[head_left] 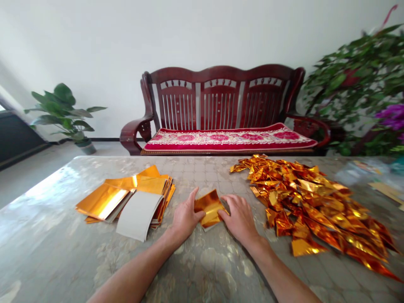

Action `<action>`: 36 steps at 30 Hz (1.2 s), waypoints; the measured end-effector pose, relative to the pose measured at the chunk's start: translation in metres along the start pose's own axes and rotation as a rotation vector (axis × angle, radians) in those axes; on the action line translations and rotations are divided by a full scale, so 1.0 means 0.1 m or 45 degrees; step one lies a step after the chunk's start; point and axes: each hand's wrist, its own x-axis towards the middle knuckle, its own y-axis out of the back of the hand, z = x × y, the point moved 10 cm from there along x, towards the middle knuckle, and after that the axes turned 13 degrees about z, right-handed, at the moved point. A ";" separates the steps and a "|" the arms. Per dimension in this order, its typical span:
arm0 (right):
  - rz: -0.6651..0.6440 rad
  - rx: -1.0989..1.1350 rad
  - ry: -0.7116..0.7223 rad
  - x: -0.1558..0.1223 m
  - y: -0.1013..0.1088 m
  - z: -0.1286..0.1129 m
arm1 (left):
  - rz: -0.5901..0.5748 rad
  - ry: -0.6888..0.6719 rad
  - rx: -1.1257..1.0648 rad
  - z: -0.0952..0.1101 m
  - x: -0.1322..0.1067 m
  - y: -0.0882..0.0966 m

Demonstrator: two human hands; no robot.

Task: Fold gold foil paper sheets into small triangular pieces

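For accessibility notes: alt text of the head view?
A person's left fingers and right fingers hold a gold foil sheet between piled sheets, left, and a heap of folded foil, right. Beyond the table: a wooden settee.

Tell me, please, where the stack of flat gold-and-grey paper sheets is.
In the head view, the stack lies on the left side of the patterned grey table, left of the person's bare left hand.

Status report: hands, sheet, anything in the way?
Left hand and right hand holding gold sheet by opposite sides. Sheet curved. Paper stack left, gold pile right, neither touching hands.
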 end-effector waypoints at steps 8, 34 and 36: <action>0.044 0.447 -0.278 0.00 -0.02 0.17 | 0.062 0.246 -0.975 -0.12 0.01 -0.13; 0.393 0.042 0.461 -0.08 0.59 -0.54 | 0.403 -0.694 -0.473 0.56 -0.26 0.43; 0.368 0.052 0.465 -0.06 0.58 -0.48 | 0.356 -0.643 -0.493 0.48 -0.19 0.39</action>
